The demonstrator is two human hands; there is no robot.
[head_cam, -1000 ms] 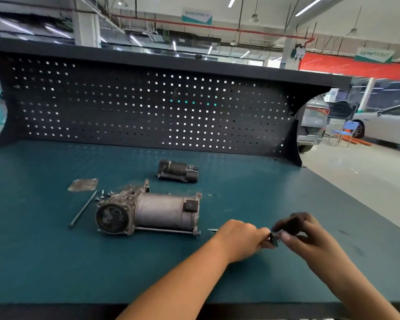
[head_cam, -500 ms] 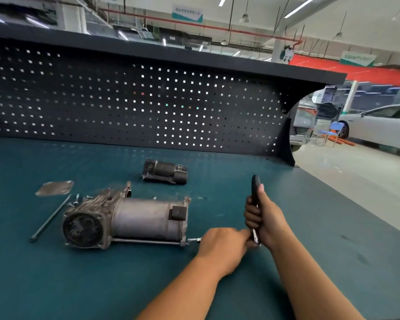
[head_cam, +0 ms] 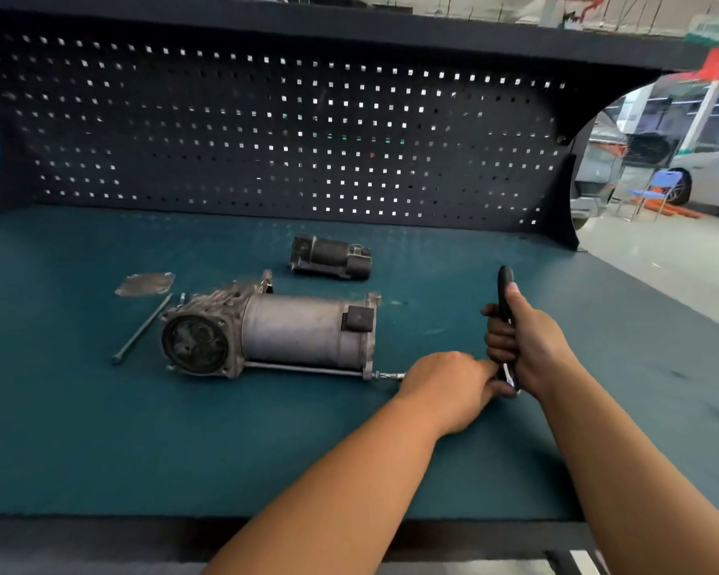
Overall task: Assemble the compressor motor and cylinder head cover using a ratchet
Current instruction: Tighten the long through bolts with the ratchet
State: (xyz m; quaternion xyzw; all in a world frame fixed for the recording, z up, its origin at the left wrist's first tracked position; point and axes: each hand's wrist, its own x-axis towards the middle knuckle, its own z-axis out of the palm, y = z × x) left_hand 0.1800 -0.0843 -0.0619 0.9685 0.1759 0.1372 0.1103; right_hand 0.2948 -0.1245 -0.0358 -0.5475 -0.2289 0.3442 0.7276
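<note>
The grey compressor with its cylindrical motor lies on its side on the teal bench mat. A long bolt runs along its front side, and the ratchet's extension meets the bolt's right end. My right hand grips the ratchet's black handle, which stands upright. My left hand holds the ratchet's head end, and its fingers hide the head. A flat metal cover plate lies at the left, with a second long bolt beside it.
A smaller dark motor part lies behind the compressor. A black pegboard closes the bench's back. The bench's front edge is near me. Parked cars and a blue chair stand off to the right.
The ratchet handle went from lying low between my hands to standing upright in my right hand, its extension now meets the compressor's front bolt, and my view has tilted down.
</note>
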